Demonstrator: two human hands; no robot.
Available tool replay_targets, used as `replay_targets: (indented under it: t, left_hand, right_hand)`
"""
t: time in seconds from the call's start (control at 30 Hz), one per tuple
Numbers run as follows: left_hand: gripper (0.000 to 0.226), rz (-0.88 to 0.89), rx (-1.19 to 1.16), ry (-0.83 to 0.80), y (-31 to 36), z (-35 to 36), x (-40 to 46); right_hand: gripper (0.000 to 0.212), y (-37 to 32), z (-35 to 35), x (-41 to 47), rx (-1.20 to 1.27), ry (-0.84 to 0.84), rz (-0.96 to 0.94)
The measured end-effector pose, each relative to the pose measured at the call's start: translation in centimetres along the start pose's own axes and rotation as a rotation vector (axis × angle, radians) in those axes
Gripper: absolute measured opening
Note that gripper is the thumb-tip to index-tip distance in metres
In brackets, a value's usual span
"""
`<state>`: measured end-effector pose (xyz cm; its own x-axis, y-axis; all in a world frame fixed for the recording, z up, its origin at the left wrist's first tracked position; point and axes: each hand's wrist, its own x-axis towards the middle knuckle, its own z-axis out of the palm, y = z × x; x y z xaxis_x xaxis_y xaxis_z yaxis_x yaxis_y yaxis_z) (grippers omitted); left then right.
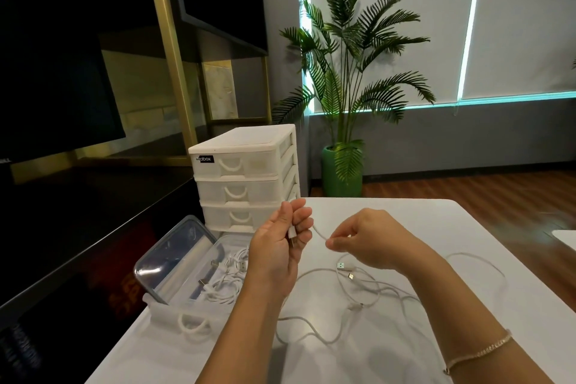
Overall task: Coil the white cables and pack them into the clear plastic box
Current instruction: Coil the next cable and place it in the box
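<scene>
White cable (318, 231) stretched between hands: left hand (280, 246) gripped its plug, right hand (361, 240) pinched the cord above the surface (467, 227).

A small black label (205, 160) on the top left front corner of the white drawer unit (246, 178) reads "abox" in white letters. Smaller marks before that word are too blurred to read.

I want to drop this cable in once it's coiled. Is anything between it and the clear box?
Nothing visible: the clear box lies open just left of the left hand holding the cable, though coiled cables already fill part of it.
</scene>
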<state>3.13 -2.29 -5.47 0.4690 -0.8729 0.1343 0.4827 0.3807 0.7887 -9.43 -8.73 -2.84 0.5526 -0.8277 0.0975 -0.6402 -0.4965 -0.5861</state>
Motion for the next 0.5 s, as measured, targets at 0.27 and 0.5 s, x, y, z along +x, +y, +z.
replay_targets:
  t: [0.27, 0.5]
  left_hand:
    - [0.023, 0.014, -0.003, -0.007, -0.2, 0.2, 0.2]
    - [0.022, 0.095, 0.256, -0.044, -0.7, 0.2, 0.1]
  right_hand:
    - [0.026, -1.3, -0.2, -0.8, -0.103, -0.110, -0.061]
    - [0.024, -1.9, -0.9, -1.5, -0.247, -0.108, -0.108]
